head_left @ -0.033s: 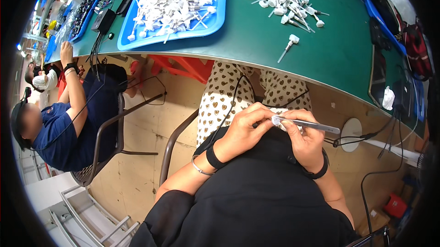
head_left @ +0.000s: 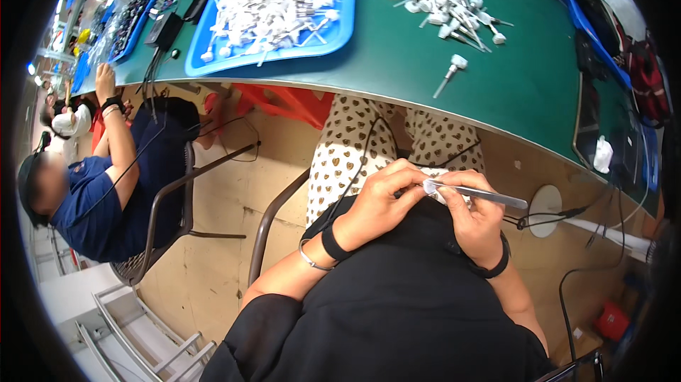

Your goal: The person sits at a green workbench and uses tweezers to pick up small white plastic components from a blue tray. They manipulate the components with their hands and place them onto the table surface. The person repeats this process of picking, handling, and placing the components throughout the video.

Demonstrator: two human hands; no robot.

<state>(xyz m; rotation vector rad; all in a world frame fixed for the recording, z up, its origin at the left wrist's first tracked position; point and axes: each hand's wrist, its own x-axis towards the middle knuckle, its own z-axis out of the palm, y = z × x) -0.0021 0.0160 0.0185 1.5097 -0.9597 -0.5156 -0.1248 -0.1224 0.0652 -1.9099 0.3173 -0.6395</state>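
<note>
Over my lap, my left hand point(head_left: 383, 201) pinches a small white plastic piece point(head_left: 430, 186) between thumb and fingertips. Metal tweezers point(head_left: 489, 197) are gripped in my right hand point(head_left: 474, 222), their tips against that piece and their back end pointing right. My fingers hide part of the piece. On the green table ahead, a blue tray point(head_left: 195, 61) holds many white-headed parts with thin grey stems. A loose pile of similar parts point(head_left: 454, 9) lies right of the tray, and a single such part point(head_left: 450, 75) lies nearer the table edge.
The green table's front edge point(head_left: 312, 86) curves beyond my knees. At the right stand a dark flat device point(head_left: 587, 116), a crumpled white wad point(head_left: 603, 154) and hanging cables point(head_left: 567, 283). On the left, another person point(head_left: 106, 190) sits on a chair with an arm on the table.
</note>
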